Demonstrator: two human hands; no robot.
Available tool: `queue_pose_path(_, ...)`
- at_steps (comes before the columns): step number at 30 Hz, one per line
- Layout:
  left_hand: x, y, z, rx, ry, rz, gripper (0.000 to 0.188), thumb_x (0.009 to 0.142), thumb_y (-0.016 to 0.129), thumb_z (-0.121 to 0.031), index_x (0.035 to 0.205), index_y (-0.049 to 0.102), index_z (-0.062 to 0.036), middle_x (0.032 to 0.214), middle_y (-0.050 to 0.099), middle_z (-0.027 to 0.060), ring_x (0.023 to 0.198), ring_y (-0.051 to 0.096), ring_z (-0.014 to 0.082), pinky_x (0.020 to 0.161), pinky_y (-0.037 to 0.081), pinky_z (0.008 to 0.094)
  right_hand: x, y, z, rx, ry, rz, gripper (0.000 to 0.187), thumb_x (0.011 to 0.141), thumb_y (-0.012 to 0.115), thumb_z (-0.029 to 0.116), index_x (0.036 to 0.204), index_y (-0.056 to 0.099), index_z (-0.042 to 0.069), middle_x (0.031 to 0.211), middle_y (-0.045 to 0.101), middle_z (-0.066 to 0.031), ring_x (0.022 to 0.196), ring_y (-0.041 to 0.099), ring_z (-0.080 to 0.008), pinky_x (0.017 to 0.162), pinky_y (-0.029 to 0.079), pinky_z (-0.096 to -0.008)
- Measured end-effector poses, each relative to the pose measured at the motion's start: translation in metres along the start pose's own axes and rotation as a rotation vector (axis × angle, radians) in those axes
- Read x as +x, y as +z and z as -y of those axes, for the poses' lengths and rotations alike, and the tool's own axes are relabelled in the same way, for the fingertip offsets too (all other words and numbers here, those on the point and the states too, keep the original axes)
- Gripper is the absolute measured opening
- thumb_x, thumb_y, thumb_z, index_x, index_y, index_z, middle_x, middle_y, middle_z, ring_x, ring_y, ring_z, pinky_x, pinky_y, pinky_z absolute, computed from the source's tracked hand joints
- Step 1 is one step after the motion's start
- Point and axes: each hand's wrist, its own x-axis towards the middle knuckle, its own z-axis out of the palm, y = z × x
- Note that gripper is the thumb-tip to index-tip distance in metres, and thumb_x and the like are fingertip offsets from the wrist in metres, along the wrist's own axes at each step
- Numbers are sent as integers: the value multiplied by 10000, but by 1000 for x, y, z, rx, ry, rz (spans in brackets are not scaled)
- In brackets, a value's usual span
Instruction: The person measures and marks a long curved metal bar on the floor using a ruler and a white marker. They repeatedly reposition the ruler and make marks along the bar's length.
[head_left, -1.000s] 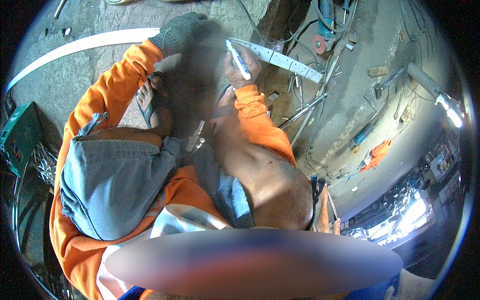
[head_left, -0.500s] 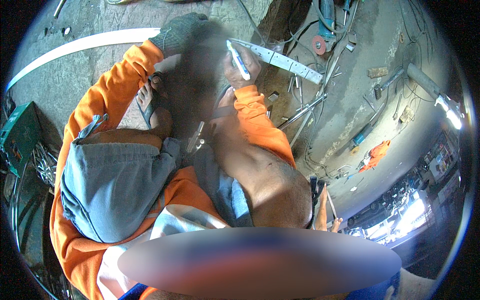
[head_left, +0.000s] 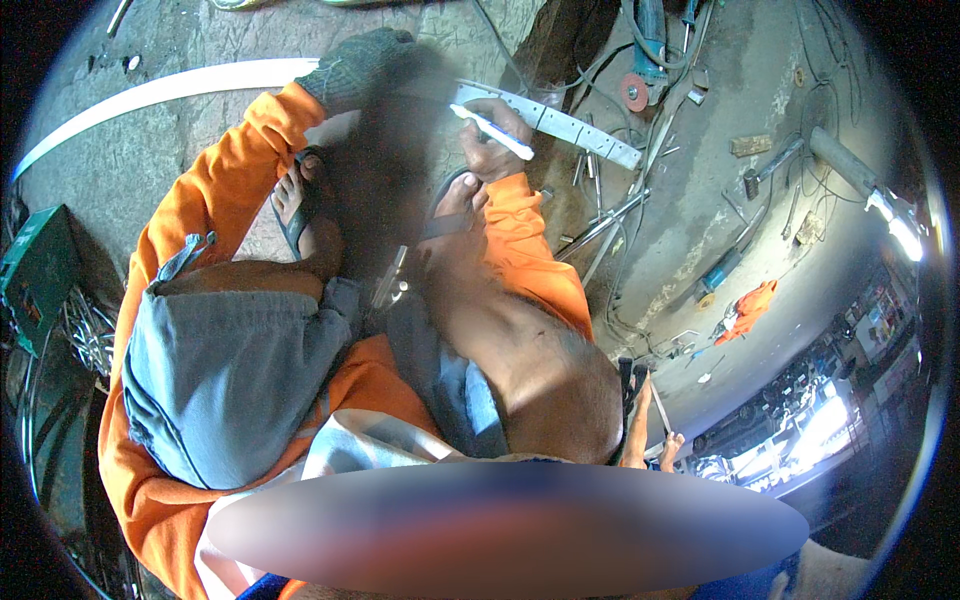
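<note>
A long, pale flat metal bar (head_left: 190, 80) runs across the floor from the left. My left hand (head_left: 358, 68), in a dark grey knit glove, is closed on it; a dark blur hides some of its fingertips. To the right, a pale strip (head_left: 570, 130) with regularly spaced dark marks lies in line with the bar. The blur covers the stretch between, so I cannot tell if they are one piece. Bare and closed, my right hand (head_left: 492, 140) holds a white and blue marker pen (head_left: 495, 133), tilted, just on the near side of the marked strip.
An angle grinder (head_left: 648, 60) with a reddish disc lies at the upper right among cables. Metal rods (head_left: 605, 220) are scattered beyond my right arm. Farther right are a second power tool (head_left: 720, 272), an orange cloth (head_left: 750, 305) and a lit lamp (head_left: 900, 225). A green metal box (head_left: 38, 265) stands left.
My right hand has shifted slightly right and down, and the marker pen has swung from steep to flatter. My left hand stays on the bar.
</note>
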Motion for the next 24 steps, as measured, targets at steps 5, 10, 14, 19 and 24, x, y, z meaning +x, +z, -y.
queue_pose_path(5,-29,-10,15,34,16,-99,338,894,617,-117,1229,655,-103,1118,643,168,1075,613,399,916,517,464,-1,-6,2,98,74,-29,205,852,666,162,978,698,4,836,729,-114,723,689,-207,701,557,-342)
queue_pose_path(10,-59,-32,51,160,64,-34,292,893,639,-138,1177,658,-74,1196,642,153,1126,607,385,984,504,464,-2,8,3,85,77,-126,188,836,691,131,987,711,21,856,738,-110,768,709,-218,740,571,-343)
queue_pose_path(14,-77,-36,65,59,-179,-119,264,904,621,-96,1164,663,-81,1144,658,145,1102,609,400,949,516,462,-6,17,4,-15,5,-200,185,818,704,109,984,725,30,864,737,-116,788,717,-221,760,575,-340)
queue_pose_path(19,-79,-30,55,141,-140,-238,304,858,656,-51,1159,670,-95,1104,654,147,1053,620,383,943,520,458,-5,26,11,-57,-29,-223,222,775,722,97,991,715,48,887,734,-142,804,723,-300,767,576,-387)
queue_pose_path(24,-77,-29,48,158,-201,-231,408,782,721,-30,1179,673,-114,1124,652,130,1061,622,363,960,524,443,2,33,14,-54,-5,-206,240,754,733,91,990,706,58,899,732,-146,809,721,-336,765,574,-410)
